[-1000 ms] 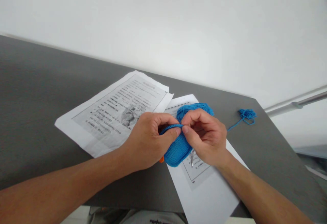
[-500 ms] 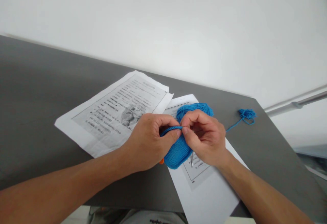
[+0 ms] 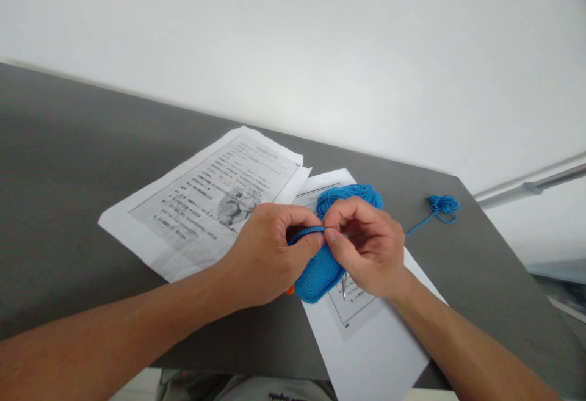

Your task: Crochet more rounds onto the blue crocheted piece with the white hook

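Note:
Between my two hands is a blue crochet piece (image 3: 318, 273), its stitched edge turned up toward me. My left hand (image 3: 274, 254) is closed on it, thumb and forefinger pinching that edge. The fingertips of my right hand (image 3: 368, 242) pinch the same edge at its right end, almost touching my left fingers. Below my right hand a thin metal tool (image 3: 344, 285), perhaps a crochet hook, shows in part. A small orange item (image 3: 290, 289) peeks out under my left hand; what it is I cannot tell. Right behind my hands lies a skein of blue yarn (image 3: 350, 195).
Printed sheets (image 3: 183, 248) lie to the left on the grey table (image 3: 82, 163), and another printed page (image 3: 370, 352) is under my hands. A small tangle of blue yarn (image 3: 443, 204) sits at the right, its strand running toward my right hand. A white wall (image 3: 274, 53) stands behind.
Almost nothing differs. My right fingertips have shifted very slightly left along the edge of the crochet piece.

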A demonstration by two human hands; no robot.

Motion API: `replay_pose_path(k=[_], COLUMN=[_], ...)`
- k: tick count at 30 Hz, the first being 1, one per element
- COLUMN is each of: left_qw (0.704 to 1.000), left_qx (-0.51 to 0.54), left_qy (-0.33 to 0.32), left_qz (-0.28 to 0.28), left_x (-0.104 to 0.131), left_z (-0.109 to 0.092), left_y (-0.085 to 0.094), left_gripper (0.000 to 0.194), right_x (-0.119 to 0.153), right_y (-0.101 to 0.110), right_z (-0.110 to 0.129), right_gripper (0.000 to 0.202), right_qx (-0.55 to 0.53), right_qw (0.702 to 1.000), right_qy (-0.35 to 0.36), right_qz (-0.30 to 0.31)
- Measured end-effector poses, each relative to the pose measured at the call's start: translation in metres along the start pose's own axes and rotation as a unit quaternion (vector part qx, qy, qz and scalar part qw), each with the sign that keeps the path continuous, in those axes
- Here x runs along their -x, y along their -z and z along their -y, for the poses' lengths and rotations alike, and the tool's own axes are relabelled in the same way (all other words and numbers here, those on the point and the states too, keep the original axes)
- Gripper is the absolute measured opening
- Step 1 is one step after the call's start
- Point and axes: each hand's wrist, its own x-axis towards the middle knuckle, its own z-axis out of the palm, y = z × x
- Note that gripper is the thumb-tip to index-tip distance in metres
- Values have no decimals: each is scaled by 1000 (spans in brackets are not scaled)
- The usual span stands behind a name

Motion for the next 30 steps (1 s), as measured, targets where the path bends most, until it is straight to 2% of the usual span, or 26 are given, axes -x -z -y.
replay_pose_path(k=[14,20,30], left_qw=[999,999,999], left_qx=[-25,34,47], left_qy=[-25,-2,14], left_qz=[-6,-23,-13], left_x=[-1,-1,-1], left_z=[1,0,-2], left_y=[0,-1,0], left_gripper=[21,18,18], right_x=[-2,0,0], right_y=[0,0,0], right_z=[5,3,1], right_gripper=[14,13,13], right_qx=[28,19,4], right_qw=[1000,999,1000], right_qy=[-7,-17,-13], right_qz=[-4,-23,-17])
